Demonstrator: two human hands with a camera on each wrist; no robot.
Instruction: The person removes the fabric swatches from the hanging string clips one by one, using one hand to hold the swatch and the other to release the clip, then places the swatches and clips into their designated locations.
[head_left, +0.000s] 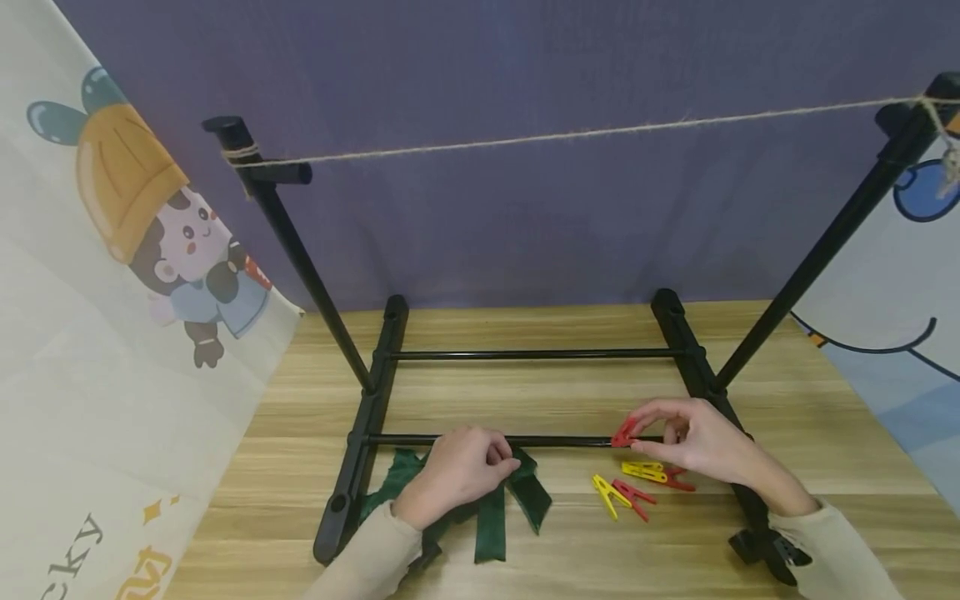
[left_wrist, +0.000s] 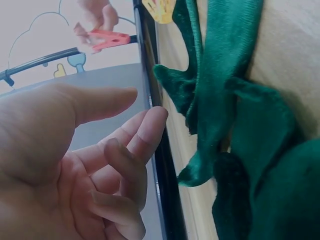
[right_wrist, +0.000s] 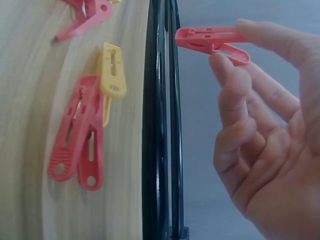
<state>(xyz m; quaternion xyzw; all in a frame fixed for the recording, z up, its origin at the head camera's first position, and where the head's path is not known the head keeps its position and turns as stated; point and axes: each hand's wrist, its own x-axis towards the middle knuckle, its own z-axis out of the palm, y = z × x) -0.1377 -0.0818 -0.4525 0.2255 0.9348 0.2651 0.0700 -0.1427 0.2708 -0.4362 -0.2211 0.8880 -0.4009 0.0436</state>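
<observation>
My right hand [head_left: 697, 437] pinches a red clothespin [head_left: 622, 433] between thumb and fingers, above the rack's front bar [head_left: 562, 441]. In the right wrist view this red clothespin [right_wrist: 207, 37] lies across the fingertips. My left hand [head_left: 459, 467] hovers over strips of green velvet cloth [head_left: 490, 529], its fingers loosely curled. In the left wrist view thumb and fingers stand apart with nothing between them, and the green cloth [left_wrist: 220, 75] lies beyond the fingertips. Part of the cloth is hidden under the left hand and forearm.
Yellow and red clothespins [head_left: 633, 492] lie on the wooden table [head_left: 562, 550] below the right hand. A black rack [head_left: 678, 333] stands around the work, with a twine line [head_left: 570, 135] tied between its two uprights. Behind hangs a purple-blue backdrop [head_left: 510, 233].
</observation>
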